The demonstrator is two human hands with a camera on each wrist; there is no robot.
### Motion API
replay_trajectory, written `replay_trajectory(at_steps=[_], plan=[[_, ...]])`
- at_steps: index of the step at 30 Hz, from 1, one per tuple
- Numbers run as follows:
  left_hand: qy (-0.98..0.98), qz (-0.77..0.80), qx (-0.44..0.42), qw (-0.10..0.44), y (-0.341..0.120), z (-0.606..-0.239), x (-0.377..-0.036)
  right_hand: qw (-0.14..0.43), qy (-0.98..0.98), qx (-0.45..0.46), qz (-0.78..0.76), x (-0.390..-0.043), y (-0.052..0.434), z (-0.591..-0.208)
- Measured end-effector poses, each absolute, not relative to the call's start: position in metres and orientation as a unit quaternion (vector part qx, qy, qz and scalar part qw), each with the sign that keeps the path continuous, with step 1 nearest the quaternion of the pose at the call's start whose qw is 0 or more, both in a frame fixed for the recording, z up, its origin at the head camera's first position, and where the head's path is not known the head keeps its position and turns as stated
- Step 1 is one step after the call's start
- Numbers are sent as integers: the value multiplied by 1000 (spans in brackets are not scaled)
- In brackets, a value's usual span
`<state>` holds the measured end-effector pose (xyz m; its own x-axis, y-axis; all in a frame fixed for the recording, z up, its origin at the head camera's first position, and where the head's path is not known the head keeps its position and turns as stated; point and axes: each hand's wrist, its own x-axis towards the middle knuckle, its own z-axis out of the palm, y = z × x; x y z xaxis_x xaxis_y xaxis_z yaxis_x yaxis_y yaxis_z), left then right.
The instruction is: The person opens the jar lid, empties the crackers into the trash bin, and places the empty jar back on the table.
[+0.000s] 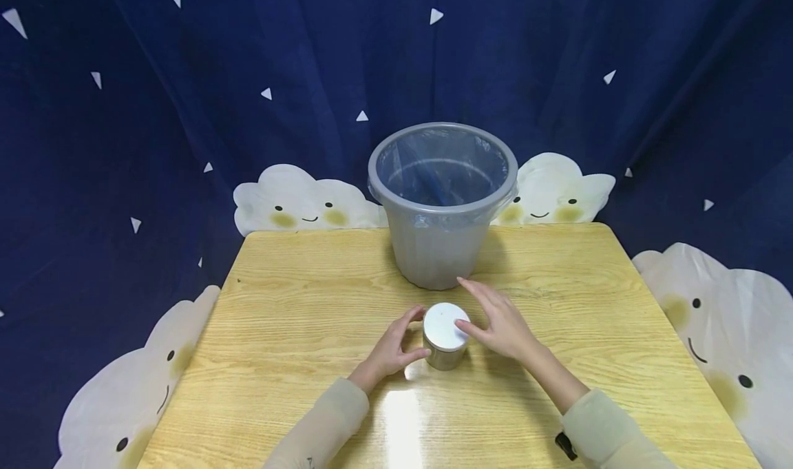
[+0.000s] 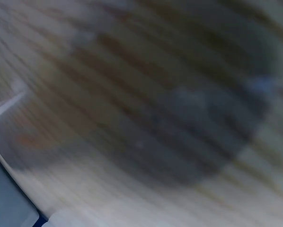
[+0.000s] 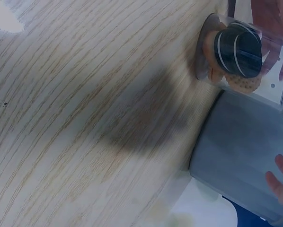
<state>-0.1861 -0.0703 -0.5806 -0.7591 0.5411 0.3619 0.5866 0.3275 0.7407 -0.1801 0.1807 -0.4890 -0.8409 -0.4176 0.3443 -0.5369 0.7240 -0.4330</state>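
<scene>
Writing we can read on nothing: the jar [image 1: 445, 337] and its white lid [image 1: 446, 325] bear no label we can make out. Our left hand [image 1: 392, 348] curls round the jar's left side, thumb and fingers touching its wall. Our right hand [image 1: 499, 321] lies spread, fingers nearly straight, fingertips resting on the lid's right edge. The jar stands upright on the tabletop [image 1: 297, 317], just before the grey bin [image 1: 441, 204]. The right wrist view shows biscuits [image 3: 236, 61] inside.

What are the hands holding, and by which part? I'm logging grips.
The left hand grips the jar by its side wall; the right hand rests fingers on its white lid.
</scene>
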Motion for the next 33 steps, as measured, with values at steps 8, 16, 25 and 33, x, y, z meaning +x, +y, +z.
replay_trajectory(at_steps=[8, 16, 25, 33], plan=[[-813, -467, -347, 6, -65, -581, -184, 104, -923, 275, 249, -178, 176, -491], [-811, -473, -343, -18, -60, -581, -183, 99, -924, 287, 235, -176, 172, -493], [-803, -483, -346, -37, -56, -580, -182, 96, -923, 299, 222, -173, 169, -495], [-810, -481, -333, -40, -53, -582, -183, 92, -923, 309, 210, -171, 169, -498]])
